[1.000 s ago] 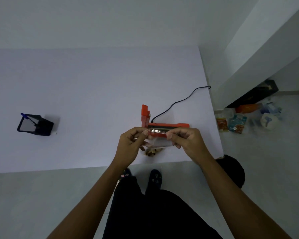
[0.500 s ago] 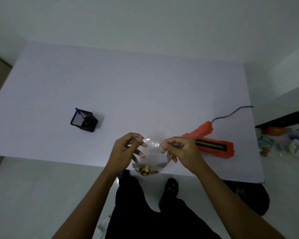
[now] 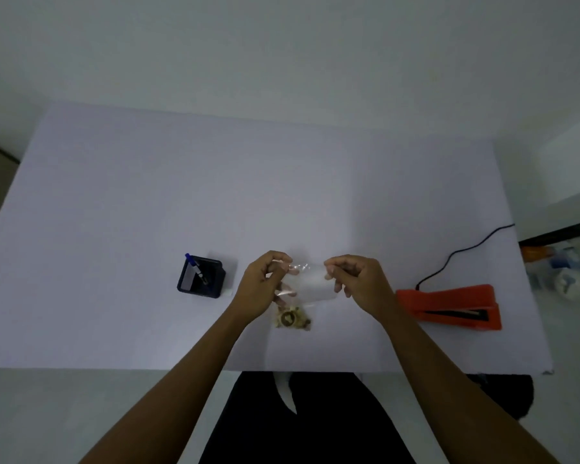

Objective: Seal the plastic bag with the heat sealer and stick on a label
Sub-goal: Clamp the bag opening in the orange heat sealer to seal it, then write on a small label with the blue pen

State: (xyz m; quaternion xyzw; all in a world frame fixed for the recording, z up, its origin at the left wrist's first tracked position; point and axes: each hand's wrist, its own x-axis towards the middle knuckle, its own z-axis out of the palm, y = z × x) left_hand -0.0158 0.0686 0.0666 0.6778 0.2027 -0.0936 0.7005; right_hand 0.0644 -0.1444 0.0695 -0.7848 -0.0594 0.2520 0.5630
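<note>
L hand (image 3: 260, 289) & R hand (image 3: 360, 284) pinch clear bag (image 3: 310, 288) top corners; heat sealer (image 3: 449, 308) at 3 o'clock, pen holder (image 3: 200, 277) at 9.

Dim, flat light with a grey-blue cast — no glare. The desk (image 3: 215, 195) carries only faint shadows. Wide-angle bending bows its edges, and the clutter at far right is soft and murky.

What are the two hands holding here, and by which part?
Both hold one clear plastic bag with brownish contents at its bottom: left hand and right hand pinch its top edge at opposite corners.
</note>
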